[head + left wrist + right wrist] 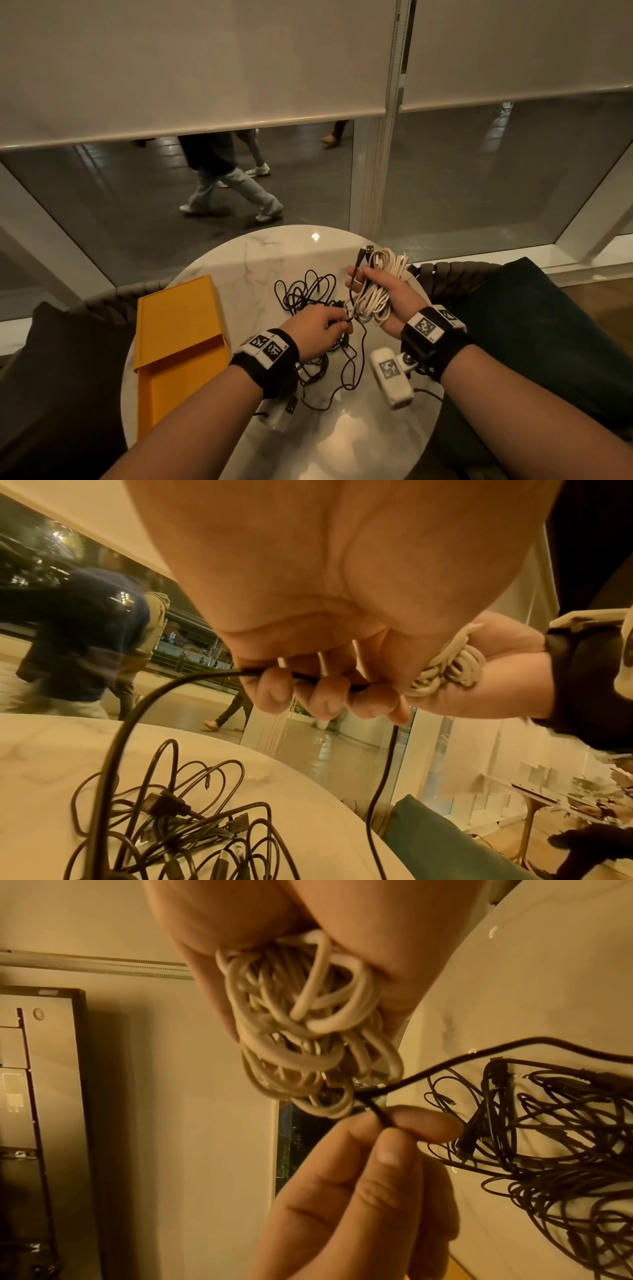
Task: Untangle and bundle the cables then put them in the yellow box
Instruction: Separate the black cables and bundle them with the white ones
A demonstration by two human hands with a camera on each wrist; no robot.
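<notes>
My right hand (371,291) grips a coiled bundle of white cables (376,291), held above the right side of the round marble table (260,253); a black plug end (363,255) sticks up beside it. The same white cable bundle (301,1031) fills the right wrist view. My left hand (322,325) pinches a black cable (346,320) just left of the bundle. Its curled fingers (308,693) hold that black cable (143,704), which runs down to the tangle. A tangle of black cables (308,291) lies on the table. The yellow box (178,342) lies open on the table's left.
Dark cushioned chairs (534,329) flank the table on both sides. Beyond it is a glass wall with half-lowered blinds (191,68); people walk past outside. White wrist-camera units (390,377) hang under both wrists over the table's near part.
</notes>
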